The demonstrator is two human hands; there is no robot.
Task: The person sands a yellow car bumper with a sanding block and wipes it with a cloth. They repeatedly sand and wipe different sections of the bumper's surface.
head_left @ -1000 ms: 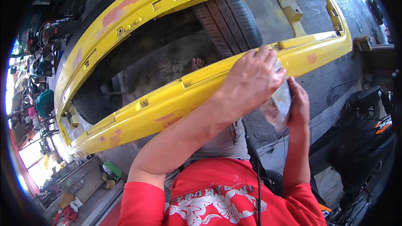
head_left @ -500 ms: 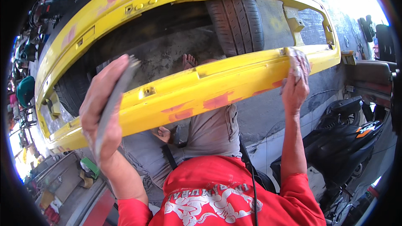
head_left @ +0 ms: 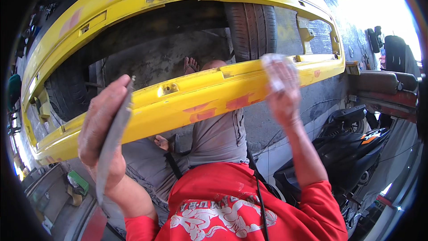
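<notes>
Left hand: grasping a thin grey sheet on edge, fingers straight along its side; thumb hidden. Ragged tip at the fingertip end. Sheet stands in front of the bumper from where I look; contact between them can't be made out.

Right hand: carrying a pale cloth, or something like one, at the fingers. Blurred, so how firmly I clench it is unclear. The cloth lies over the upper edge of the bumper's near bar.

Yellow bumper: its near bar runs from under my right hand across to behind my left, and the far bar arches beyond both. Salmon-coloured patch on the near face, just left of the right hand. Tyre just beyond that hand, seen through the bumper's opening. Black motorcycle to the right of my right forearm.

Step, my reading: wiping the near bar, grey sheet kept aside. Next move calls for a light, flat stroke following the edge, right fingers spread over the cloth, left hand holding the sheet clear of the paint.
</notes>
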